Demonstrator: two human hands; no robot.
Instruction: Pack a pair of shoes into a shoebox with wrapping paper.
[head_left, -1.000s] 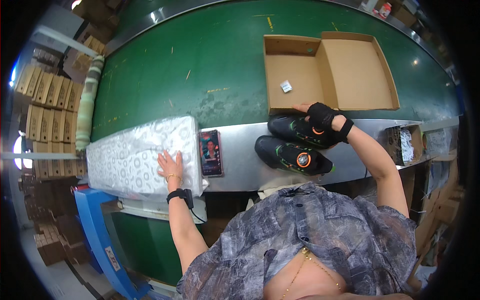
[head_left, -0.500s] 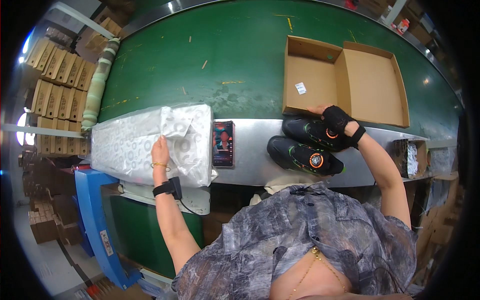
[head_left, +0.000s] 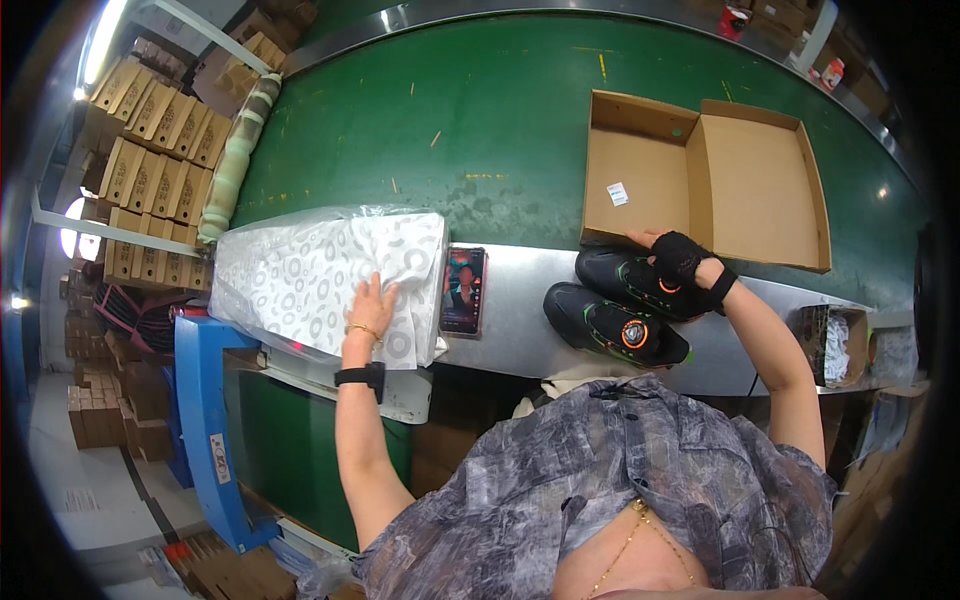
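My left hand (head_left: 374,303) lies with spread fingers on a stack of white paper printed with grey rings (head_left: 300,260). Clear plastic (head_left: 235,290) wraps around the stack's left part. My right hand (head_left: 682,262), in a black fingerless glove, rests over the farther black shoe (head_left: 612,268). Its bare fingers stretch left along the near wall of an open brown shoebox (head_left: 640,170); part of the hand is hidden by the glove. The nearer black shoe (head_left: 600,322), with an orange-ringed dial and green trim, stands beside its mate on the metal ledge.
A phone (head_left: 463,290) with a lit screen lies between paper and shoes. The green work surface (head_left: 480,120) stretches behind. A white label (head_left: 617,194) lies in the shoebox. Stacked brown boxes (head_left: 150,190) and a blue frame (head_left: 205,430) stand left; a small carton (head_left: 835,345) sits right.
My left hand has moved off a raised fold of the paper and its fingers have spread; the sheet lies flatter. My right hand stays by the farther shoe. The whole view has shifted slightly.
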